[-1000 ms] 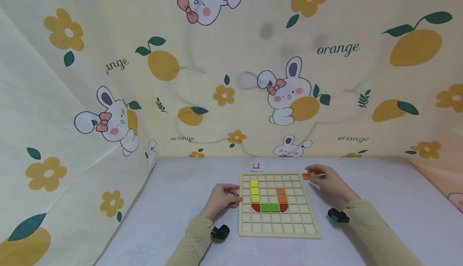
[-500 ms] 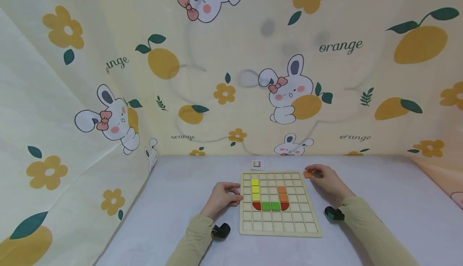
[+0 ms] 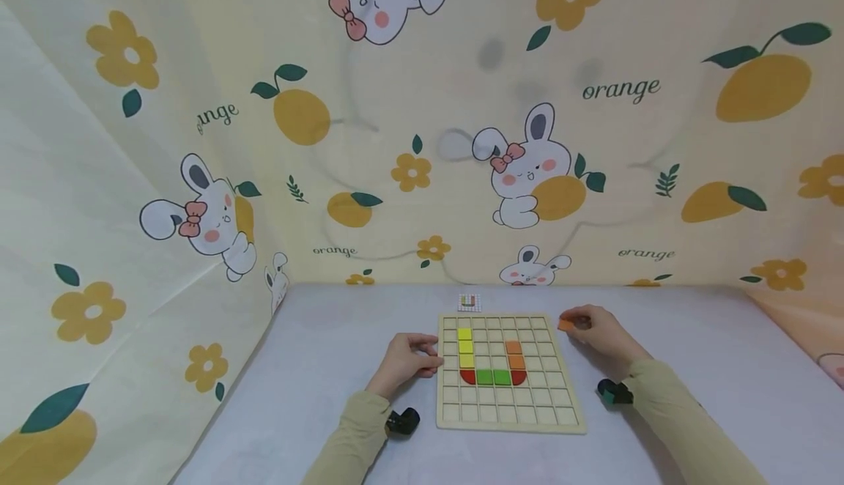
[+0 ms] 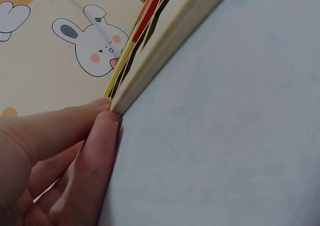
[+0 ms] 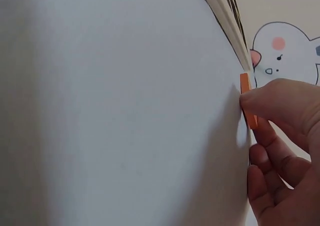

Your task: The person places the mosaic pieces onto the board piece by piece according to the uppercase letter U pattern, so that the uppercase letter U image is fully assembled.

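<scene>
A pale wooden grid board (image 3: 508,419) lies flat on the table. My left hand (image 3: 404,363) is at its left side; thumb and index finger touch the board's edge in the left wrist view. A U shape of tiles fills some squares: yellow tiles (image 3: 466,347), rounded red corner pieces (image 3: 467,377), green tiles (image 3: 493,377) and orange tiles (image 3: 515,354). Beyond the board's far right corner my right hand (image 3: 596,330) pinches a loose orange tile (image 5: 248,117) between thumb and fingers, low by the tabletop. The fingers partly cover that tile.
Behind the board lies a small card (image 3: 469,302) printed with a grid and a similar U. A patterned curtain (image 3: 395,119) stands at the back and left, meeting the white table (image 3: 297,412). Dark devices (image 3: 404,421) sit at both wrists.
The loose orange tile in my right fingers has turned and shifted slightly to the right, away from the board. My left hand and the tiles on the board stay put.
</scene>
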`<state>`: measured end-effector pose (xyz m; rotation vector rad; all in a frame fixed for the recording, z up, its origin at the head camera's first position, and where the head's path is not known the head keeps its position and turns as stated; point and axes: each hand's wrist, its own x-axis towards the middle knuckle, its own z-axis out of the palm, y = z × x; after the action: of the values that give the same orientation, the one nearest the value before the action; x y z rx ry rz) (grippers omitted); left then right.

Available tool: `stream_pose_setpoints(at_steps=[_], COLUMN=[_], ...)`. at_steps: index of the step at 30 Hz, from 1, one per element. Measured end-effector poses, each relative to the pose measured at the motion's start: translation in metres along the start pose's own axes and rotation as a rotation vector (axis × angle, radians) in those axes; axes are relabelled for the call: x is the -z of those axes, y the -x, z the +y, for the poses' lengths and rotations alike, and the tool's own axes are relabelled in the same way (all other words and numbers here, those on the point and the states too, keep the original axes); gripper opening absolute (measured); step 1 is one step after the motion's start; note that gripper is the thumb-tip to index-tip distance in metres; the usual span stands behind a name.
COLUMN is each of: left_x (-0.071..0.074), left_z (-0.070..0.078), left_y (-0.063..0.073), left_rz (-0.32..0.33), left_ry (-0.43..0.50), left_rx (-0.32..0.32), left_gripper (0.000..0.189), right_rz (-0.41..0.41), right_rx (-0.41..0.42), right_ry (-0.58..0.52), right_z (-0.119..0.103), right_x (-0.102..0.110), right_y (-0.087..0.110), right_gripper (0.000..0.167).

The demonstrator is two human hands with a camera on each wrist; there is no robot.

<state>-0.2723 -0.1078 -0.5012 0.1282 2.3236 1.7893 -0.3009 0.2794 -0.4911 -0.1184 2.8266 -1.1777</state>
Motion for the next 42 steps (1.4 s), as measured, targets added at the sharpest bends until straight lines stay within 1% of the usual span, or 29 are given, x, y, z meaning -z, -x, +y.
stream_pose_setpoints(at_steps=[3,5,7,11,14,16,19,24,28,33,35,42], left_x=[0.0,0.001,0.001,0.001,0.001,0.001,0.001,0.0,-0.001,0.0,0.0,0.001], left_z=[0.0,-0.001,-0.002,-0.002,-0.002,-0.001,-0.001,-0.001,-0.001,-0.002,-0.001,0.0], left_y=[0.001,0.001,0.0,-0.001,-0.001,-0.002,-0.003,-0.003,-0.003,-0.003,-0.002,-0.001], left_rz=[0.006,0.009,0.012,0.013,0.014,0.013,0.011,0.012,0.012,0.008,0.008,0.011], left_ry=[-0.004,-0.005,-0.001,-0.008,-0.011,-0.011,-0.01,-0.004,-0.004,-0.009,-0.009,-0.001], left_rx=[0.004,0.005,0.014,0.012,0.015,0.016,0.015,0.011,0.001,0.001,0.008,0.021], left_gripper=[0.043,0.043,0.043,0.043,0.043,0.043,0.043,0.043,0.043,0.043,0.043,0.044], right_rz=[-0.002,-0.002,0.006,0.022,0.014,0.002,-0.022,-0.062,-0.096,-0.121,-0.133,-0.148], right_rx=[-0.009,0.006,0.046,0.138,0.19,0.207,0.254,0.325,0.336,0.265,0.256,0.311], right_ry=[-0.011,-0.012,0.007,0.037,0.026,0.012,-0.013,-0.049,-0.074,-0.075,-0.066,-0.045], right_z=[-0.001,-0.003,-0.006,-0.016,-0.026,-0.033,-0.042,-0.048,-0.047,-0.049,-0.051,-0.055], right_x=[0.0,0.001,0.003,0.006,0.005,0.002,-0.004,-0.017,-0.028,-0.038,-0.041,-0.049], right_y=[0.002,0.003,0.002,0.001,-0.001,-0.001,-0.003,-0.008,-0.012,-0.014,-0.014,-0.011], right_gripper=[0.035,0.036,0.036,0.034,0.033,0.032,0.031,0.026,0.025,0.025,0.025,0.022])
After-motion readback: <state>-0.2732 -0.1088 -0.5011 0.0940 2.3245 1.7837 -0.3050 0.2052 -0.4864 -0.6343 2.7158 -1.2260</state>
